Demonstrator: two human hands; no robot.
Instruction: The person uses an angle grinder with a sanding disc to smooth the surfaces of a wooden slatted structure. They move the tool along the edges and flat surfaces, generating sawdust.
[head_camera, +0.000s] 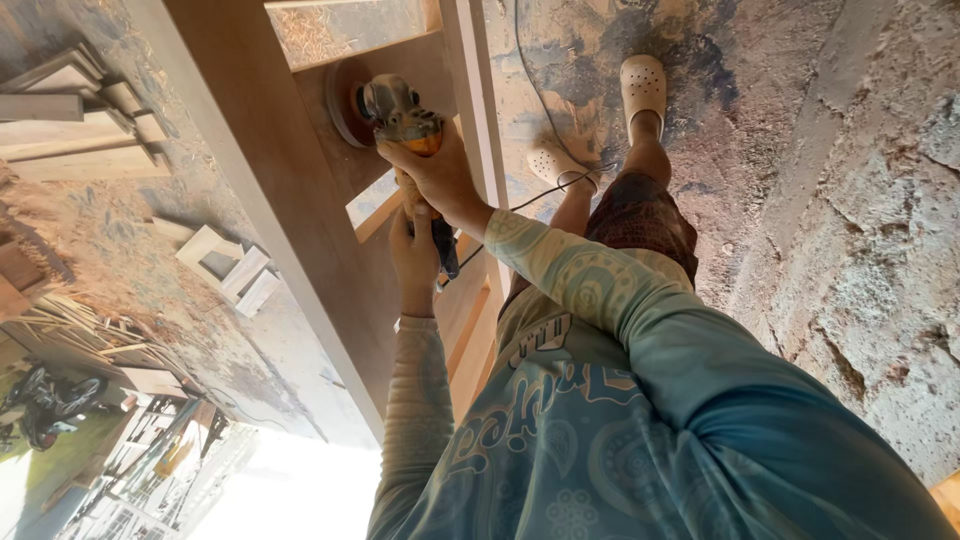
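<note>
Surface: a long brown wooden panel (290, 200) with framed openings; its face looks smooth and dusty where the tool sits.
Frame rail: a paler upright wooden strip (478, 110) runs along the panel's edge, just beside the hands.
Floor: rough concrete (760, 110), stained and strewn with sawdust and shavings.
Wall: a coarse, pitted masonry wall (880, 260) runs beside the person.
Room: an open workshop, bright daylight at one end; the view appears upside down.
Sander: one angle grinder (400, 110) with a round sanding disc (345, 100) pressed flat against the panel.
Cord: one dark cable (530, 70) trails from the tool across the floor.
Right hand (435, 170): wrapped tight around the orange-and-grey head of the grinder.
Left hand (413, 255): closed around the tool's rear handle, below the other.
Hands count: two, both on the one tool.
Shoes: two pale perforated clogs (642, 85) on the floor.
Offcuts: several cut timber pieces (80, 125), stacked, and some small wooden frames (225, 265) lying apart; exact number unclear.
Motorbike: one (45, 400), parked far off.
</note>
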